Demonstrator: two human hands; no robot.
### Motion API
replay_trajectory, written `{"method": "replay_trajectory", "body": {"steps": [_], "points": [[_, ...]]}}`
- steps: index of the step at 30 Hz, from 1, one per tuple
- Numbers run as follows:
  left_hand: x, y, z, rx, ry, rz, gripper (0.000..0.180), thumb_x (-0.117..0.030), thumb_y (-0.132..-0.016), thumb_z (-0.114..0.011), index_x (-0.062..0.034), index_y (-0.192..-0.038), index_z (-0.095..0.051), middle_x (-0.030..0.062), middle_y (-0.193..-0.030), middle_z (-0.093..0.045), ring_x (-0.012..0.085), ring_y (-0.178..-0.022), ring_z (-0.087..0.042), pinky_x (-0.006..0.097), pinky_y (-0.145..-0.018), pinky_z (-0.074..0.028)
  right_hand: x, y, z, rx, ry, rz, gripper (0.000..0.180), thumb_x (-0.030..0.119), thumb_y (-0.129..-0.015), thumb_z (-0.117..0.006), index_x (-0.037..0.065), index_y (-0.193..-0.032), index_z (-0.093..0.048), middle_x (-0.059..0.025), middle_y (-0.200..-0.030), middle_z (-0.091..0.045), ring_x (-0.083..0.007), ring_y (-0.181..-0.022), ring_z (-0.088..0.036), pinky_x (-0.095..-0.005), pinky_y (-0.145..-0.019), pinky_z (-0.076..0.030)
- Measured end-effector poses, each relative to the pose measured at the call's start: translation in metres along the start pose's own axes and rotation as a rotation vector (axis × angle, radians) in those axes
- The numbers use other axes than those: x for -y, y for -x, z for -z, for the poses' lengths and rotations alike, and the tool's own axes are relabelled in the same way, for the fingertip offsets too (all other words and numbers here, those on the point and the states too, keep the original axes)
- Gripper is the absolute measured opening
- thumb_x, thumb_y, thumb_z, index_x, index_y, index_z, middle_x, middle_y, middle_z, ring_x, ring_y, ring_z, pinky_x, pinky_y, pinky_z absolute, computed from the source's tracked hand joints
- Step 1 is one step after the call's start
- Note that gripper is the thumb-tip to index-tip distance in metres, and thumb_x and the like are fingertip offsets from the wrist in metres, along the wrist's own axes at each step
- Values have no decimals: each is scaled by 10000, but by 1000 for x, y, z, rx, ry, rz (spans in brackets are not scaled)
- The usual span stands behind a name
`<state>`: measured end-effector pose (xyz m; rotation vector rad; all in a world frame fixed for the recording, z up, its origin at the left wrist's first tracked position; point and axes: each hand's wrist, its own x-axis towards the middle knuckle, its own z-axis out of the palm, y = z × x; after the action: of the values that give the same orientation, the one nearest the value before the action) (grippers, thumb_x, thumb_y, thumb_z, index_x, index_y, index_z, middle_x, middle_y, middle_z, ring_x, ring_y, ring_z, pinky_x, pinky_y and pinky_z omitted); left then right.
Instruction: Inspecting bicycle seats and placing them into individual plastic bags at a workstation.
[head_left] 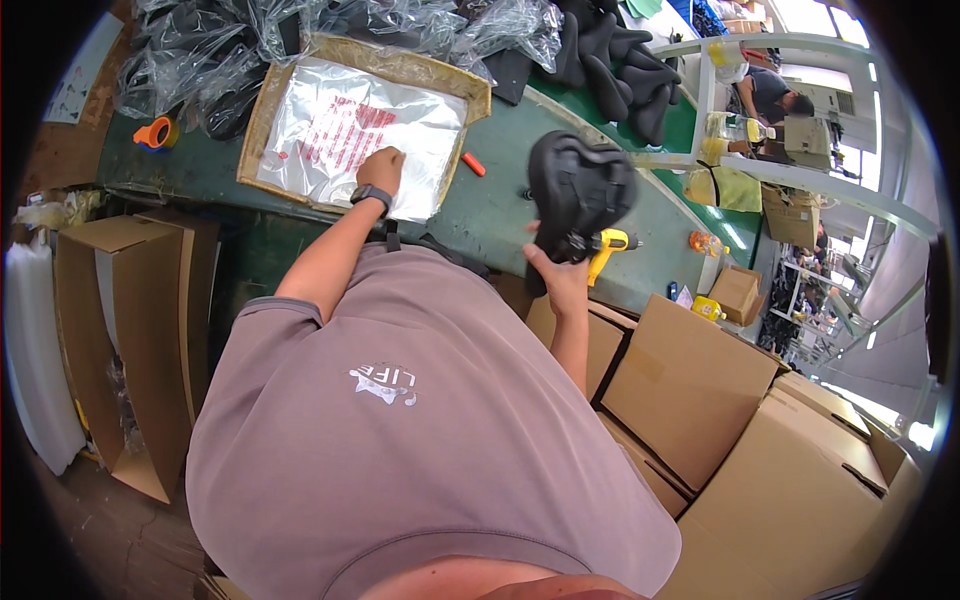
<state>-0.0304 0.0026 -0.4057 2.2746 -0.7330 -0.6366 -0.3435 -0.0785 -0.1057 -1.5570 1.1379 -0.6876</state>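
At the green desk (480, 228): black saddle (582, 180) held above the surface

Your right grip (560, 272) is closed around the saddle's narrow nose, a hold that likely leaves the wide end unobstructed. Your left grip (381, 172) rests, fingers curled, on silver plastic (345, 140) in an open carton (478, 97), probably set there for easy reach; whether it pinches any cannot be determined. A yellow drill (614, 241) lies near the saddle. Cardboard boxes (690, 380) stand at your right.
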Motion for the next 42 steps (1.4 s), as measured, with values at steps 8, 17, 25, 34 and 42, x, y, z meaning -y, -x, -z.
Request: {"method": "replay_trajectory", "body": {"steps": [8,17,25,34,42], "points": [[42,-19,24,227,814,228,291,-237,-1127,-637,-17,-1175,-822,75,-942,-800,167,-846,-752,333,-738,-587,-75,-41,-94,409,111,-308,905,204,-905,-935,0,-1623,-424,-146,-1075,-759,-214,-935,-751,-402,-855,-619],[-70,54,169,104,483,-658,134,-163,-1036,-722,-39,-1019,-770,156,-971,-705,368,-946,-690,460,-862,-546,-97,-88,-172,738,806,183,1168,266,-830,-958,229,-1784,-284,-283,-1370,-691,-512,-1212,-706,-579,-1018,-583],[-93,161,275,269,1260,-129,191,-200,-1166,-624,-48,-1185,-737,63,-1051,-715,167,-1076,-662,354,-935,-511,5,-88,-123,619,-332,-589,950,27,-985,-766,17,-1777,-240,-232,-1358,-705,-334,-1212,-727,-393,-1044,-594],[-220,-49,228,237,938,-233,737,-191,-989,-860,27,-1605,-519,148,-1365,-727,243,-1268,-695,377,-1129,-526,77,-124,-128,376,74,494,619,143,-1109,-688,23,-1676,-471,-247,-1687,-515,-377,-1520,-545,-434,-1240,-446],[-131,-232,253,-673,121,-204,713,-320,-1056,-783,103,-1578,-545,283,-1548,-642,390,-1415,-624,439,-1231,-451,-45,-247,-37,137,198,172,506,223,-1010,-805,22,-1461,-696,-217,-1302,-789,-389,-1183,-767,-463,-1032,-605]]}}
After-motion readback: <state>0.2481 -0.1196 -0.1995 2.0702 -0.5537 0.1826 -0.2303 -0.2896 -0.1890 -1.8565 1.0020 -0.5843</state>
